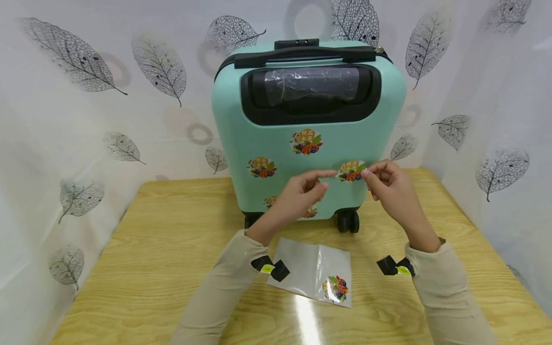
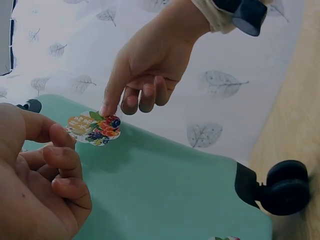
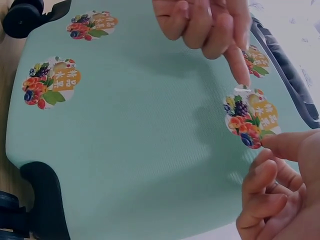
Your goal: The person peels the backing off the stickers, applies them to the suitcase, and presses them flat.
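A mint-green suitcase (image 1: 235, 129) stands upright, with several round fruit stickers on its face. My right hand (image 1: 392, 189) pinches the lower right edge of one fruit sticker (image 1: 350, 171) between thumb and index finger. Reaching in from the other side, my left hand (image 1: 302, 189) touches that sticker's left edge with an extended index finger. Its thumb stays apart, and its other fingers are bent. In the right wrist view the sticker (image 3: 250, 117) lies close to the suitcase face; whether all of it is stuck down I cannot tell.
On the wooden table (image 1: 172, 249) in front of the suitcase lies a pale backing sheet (image 1: 297, 258) with one fruit sticker (image 1: 335, 288) on it. Black wheels (image 1: 347, 221) stand under the suitcase. A white leaf-patterned curtain (image 1: 164, 120) hangs behind and at both sides.
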The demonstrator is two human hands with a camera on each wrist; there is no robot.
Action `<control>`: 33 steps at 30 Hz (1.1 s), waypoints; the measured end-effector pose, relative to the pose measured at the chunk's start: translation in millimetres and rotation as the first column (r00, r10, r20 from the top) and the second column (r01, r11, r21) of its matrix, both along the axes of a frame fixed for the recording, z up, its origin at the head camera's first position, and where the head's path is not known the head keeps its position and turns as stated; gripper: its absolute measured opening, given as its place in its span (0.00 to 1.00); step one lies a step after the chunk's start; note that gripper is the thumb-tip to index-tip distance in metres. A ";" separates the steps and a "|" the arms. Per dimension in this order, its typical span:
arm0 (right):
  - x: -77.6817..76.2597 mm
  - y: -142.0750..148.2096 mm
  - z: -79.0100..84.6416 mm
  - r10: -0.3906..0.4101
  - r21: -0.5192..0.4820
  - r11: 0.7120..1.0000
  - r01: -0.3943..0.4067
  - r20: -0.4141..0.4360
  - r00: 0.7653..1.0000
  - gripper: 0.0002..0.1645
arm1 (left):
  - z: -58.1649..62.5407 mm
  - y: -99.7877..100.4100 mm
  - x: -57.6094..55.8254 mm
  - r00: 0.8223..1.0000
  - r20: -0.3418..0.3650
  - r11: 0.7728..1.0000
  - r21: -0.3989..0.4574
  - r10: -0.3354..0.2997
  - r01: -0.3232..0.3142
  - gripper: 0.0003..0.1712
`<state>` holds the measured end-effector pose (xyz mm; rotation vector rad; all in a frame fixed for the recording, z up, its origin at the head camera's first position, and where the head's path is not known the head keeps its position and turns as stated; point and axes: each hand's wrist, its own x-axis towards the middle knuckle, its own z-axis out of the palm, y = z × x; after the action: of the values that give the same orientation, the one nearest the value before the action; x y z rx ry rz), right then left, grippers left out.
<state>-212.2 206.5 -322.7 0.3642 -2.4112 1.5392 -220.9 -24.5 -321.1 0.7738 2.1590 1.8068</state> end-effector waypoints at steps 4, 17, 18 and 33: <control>-1.6 -5.2 2.5 -0.058 0.006 0.998 0.059 -0.056 0.997 0.08 | 4.6 1.5 -2.9 1.000 -0.017 1.000 0.019 0.002 -0.002 0.21; -11.0 -15.0 0.9 -0.211 0.084 0.967 0.239 -0.256 0.943 0.12 | 13.6 6.4 -10.5 0.997 -0.071 0.998 -0.046 0.032 -0.035 0.22; -11.5 -15.3 0.5 -0.213 0.089 0.966 0.243 -0.265 0.940 0.12 | 13.7 6.6 -10.7 0.997 -0.071 0.998 -0.053 0.033 -0.037 0.22; -13.9 -15.8 -3.8 -0.229 0.069 0.963 0.260 -0.298 0.927 0.10 | 9.5 11.0 -15.0 0.994 -0.103 0.998 -0.048 0.036 -0.041 0.22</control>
<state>-226.1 190.6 -326.5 0.2726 -2.2181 1.1643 -235.8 -13.5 -311.6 0.8357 2.2895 1.7601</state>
